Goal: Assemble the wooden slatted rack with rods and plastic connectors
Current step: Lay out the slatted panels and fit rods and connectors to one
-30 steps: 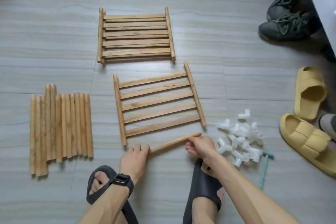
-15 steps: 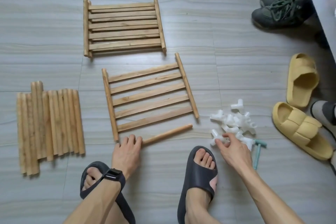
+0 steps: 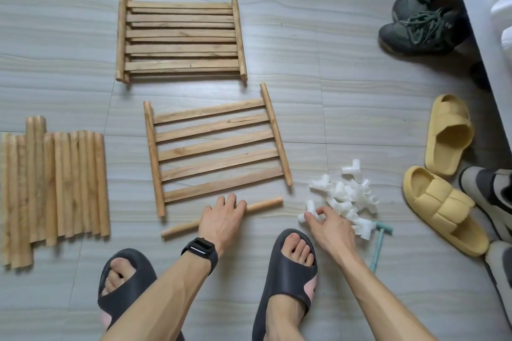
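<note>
Pinches white plastic connector (image 3: pixel 309 206) with right hand (image 3: pixel 331 227), lower centre-right; pins wooden rod (image 3: pixel 263 204) under flat left hand (image 3: pixel 224 220), free end pointing right toward connector.

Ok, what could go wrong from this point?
1. The left hand only rests flat on the loose rod; being round, the rod may roll off once released.
2. The right hand pinches one white connector at the edge of the connector pile; lifting it could snag and scatter its neighbours.
</note>
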`<control>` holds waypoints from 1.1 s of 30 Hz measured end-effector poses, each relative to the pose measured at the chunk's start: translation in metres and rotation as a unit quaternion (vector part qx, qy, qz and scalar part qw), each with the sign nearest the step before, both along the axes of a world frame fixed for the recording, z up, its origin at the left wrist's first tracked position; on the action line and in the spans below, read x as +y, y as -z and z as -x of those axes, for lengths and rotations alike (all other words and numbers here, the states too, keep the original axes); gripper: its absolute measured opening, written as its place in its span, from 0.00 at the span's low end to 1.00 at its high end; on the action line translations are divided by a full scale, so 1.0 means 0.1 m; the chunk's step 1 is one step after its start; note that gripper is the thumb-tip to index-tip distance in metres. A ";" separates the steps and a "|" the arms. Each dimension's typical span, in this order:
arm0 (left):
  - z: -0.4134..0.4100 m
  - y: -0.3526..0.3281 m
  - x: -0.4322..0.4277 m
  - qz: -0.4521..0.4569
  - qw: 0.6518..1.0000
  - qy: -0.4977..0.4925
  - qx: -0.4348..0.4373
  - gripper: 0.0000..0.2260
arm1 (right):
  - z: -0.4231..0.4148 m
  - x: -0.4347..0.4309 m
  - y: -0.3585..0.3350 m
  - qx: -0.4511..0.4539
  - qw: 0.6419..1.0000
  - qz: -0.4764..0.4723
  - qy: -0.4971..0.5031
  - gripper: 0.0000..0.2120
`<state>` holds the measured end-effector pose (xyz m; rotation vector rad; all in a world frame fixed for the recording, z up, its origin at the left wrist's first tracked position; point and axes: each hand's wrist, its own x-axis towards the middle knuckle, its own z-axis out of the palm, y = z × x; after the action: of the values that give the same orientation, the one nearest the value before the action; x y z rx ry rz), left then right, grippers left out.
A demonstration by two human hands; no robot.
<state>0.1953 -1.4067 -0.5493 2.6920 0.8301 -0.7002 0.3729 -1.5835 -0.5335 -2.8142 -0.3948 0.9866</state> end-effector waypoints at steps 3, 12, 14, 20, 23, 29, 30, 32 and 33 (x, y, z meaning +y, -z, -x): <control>0.01 0.00 0.04 0.013 1.000 0.009 0.014 0.14 | -0.02 -0.03 0.02 0.045 0.998 -0.031 0.033 0.16; 0.01 -0.44 0.50 0.132 0.985 -0.033 -0.110 0.07 | 0.04 0.18 -0.22 0.200 0.916 -0.258 0.235 0.19; -0.08 -0.66 0.70 0.143 0.974 -0.038 -0.170 0.08 | 0.03 0.39 -0.44 0.316 0.827 -0.333 0.326 0.18; 0.05 -1.21 1.22 0.093 0.968 -0.012 -0.234 0.13 | 0.08 0.99 -1.01 0.455 0.711 -0.417 0.337 0.19; 0.31 -1.26 1.33 0.065 0.978 -0.016 -0.195 0.15 | 0.16 1.14 -1.06 0.472 0.717 -0.416 0.299 0.23; 0.51 -1.11 1.38 0.074 0.987 -0.020 -0.141 0.12 | 0.26 1.23 -0.96 0.461 0.749 -0.386 0.279 0.24; 0.50 -1.09 1.36 0.086 0.986 -0.016 -0.141 0.12 | 0.27 1.23 -0.93 0.453 0.751 -0.383 0.291 0.23; 0.48 -1.04 1.35 0.096 0.985 -0.007 -0.140 0.12 | 0.29 1.22 -0.85 0.439 0.740 -0.387 0.331 0.20; 0.46 -1.01 1.34 0.096 0.986 -0.004 -0.140 0.12 | 0.29 1.20 -0.82 0.430 0.727 -0.398 0.358 0.18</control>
<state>0.1493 -1.2726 -0.4485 2.5325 0.6638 -0.3664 0.3440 -1.4631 -0.4518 -1.2978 0.3185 1.3086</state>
